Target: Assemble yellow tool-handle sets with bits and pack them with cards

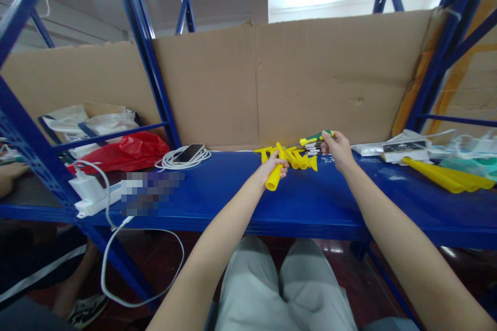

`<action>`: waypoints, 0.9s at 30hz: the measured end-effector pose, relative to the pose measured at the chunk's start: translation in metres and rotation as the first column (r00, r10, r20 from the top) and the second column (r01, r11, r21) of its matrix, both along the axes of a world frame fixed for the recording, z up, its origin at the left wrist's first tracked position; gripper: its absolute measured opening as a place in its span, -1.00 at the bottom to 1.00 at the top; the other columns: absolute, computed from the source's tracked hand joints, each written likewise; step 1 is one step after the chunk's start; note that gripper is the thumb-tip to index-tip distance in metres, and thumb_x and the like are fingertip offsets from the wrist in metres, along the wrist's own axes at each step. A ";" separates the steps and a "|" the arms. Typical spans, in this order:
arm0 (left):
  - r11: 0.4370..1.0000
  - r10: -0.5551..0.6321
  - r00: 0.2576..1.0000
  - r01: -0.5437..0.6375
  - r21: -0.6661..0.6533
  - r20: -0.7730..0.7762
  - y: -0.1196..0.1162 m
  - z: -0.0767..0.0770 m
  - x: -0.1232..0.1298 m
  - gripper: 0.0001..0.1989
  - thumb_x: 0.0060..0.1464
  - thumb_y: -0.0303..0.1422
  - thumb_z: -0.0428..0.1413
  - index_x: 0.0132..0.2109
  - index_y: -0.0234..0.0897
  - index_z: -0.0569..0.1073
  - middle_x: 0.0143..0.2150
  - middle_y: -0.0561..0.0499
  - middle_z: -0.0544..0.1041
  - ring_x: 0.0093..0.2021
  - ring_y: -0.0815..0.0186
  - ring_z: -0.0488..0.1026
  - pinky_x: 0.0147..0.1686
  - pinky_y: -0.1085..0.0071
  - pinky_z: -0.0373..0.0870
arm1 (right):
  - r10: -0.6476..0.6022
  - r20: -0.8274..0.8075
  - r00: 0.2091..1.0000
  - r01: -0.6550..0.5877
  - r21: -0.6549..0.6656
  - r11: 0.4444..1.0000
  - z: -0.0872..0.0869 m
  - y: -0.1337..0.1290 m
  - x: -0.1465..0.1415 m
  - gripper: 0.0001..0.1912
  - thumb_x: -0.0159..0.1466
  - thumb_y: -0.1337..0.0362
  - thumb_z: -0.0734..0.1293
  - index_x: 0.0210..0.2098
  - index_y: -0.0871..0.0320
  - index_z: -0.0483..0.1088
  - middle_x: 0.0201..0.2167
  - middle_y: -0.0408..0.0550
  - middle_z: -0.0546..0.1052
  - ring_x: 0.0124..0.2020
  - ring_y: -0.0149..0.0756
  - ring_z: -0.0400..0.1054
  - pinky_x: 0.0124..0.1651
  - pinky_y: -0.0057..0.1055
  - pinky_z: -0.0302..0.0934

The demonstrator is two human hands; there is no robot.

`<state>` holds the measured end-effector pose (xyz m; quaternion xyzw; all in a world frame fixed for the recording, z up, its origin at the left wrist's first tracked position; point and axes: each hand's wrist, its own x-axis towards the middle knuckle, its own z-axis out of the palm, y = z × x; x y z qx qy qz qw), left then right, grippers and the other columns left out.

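Observation:
My left hand [276,164] is wrapped round a yellow plastic tube [273,181], whose wide round end points toward me. In my right hand [337,148] is a screwdriver [310,139] with a green and yellow handle; its shaft points left toward the upper part of the yellow tube. Whether the tip touches the tube I cannot tell. Behind and between my hands lie several more yellow plastic parts [301,160] with flared ends. Several thin black and white rods [313,149] lie beside them, and small shiny pieces [328,159] are scattered near my right hand.
A phone [190,153] rests on a coiled white cable [171,159] at left, near a red bag [128,151] and a white power strip [99,199]. Long yellow cones [446,176] lie at right. Cardboard [209,88] and blue posts [143,46] border the blue shelf [217,191].

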<state>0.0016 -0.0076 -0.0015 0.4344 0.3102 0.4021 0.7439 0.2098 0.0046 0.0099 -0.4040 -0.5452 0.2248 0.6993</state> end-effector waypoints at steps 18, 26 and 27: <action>0.995 0.076 0.983 -0.064 0.079 -0.166 0.001 -0.003 0.002 -0.18 0.04 -0.66 -0.07 0.35 -0.02 -0.18 -0.52 0.18 0.23 -0.71 0.54 0.15 -0.68 0.64 0.06 | 0.063 -0.048 0.997 -0.066 -0.073 0.995 0.002 -0.003 0.003 -0.44 -0.01 -0.17 0.41 -0.24 0.14 0.36 -0.62 -0.15 0.48 -0.73 -0.43 0.29 -0.70 -0.51 0.06; 0.997 0.076 0.988 -0.073 0.031 -0.137 -0.003 0.002 0.001 -0.17 0.05 -0.67 -0.08 0.35 -0.01 -0.21 -0.51 0.19 0.20 -0.71 0.56 0.12 -0.70 0.66 0.03 | 0.251 -0.078 0.965 -0.258 -0.093 0.962 0.007 -0.009 0.000 -0.60 0.15 -0.09 0.34 -0.39 0.13 0.28 -0.61 -0.12 0.52 -0.70 -0.41 0.35 -0.61 -0.50 0.20; 0.997 0.076 0.988 -0.073 0.028 -0.133 -0.003 0.002 0.001 -0.19 0.06 -0.67 -0.10 0.35 -0.01 -0.20 -0.51 0.19 0.19 -0.71 0.56 0.13 -0.70 0.67 0.02 | 0.238 -0.075 0.968 -0.244 -0.092 0.965 0.007 -0.009 0.000 -0.59 0.13 -0.10 0.36 -0.40 0.12 0.26 -0.62 -0.13 0.51 -0.71 -0.41 0.34 -0.62 -0.51 0.19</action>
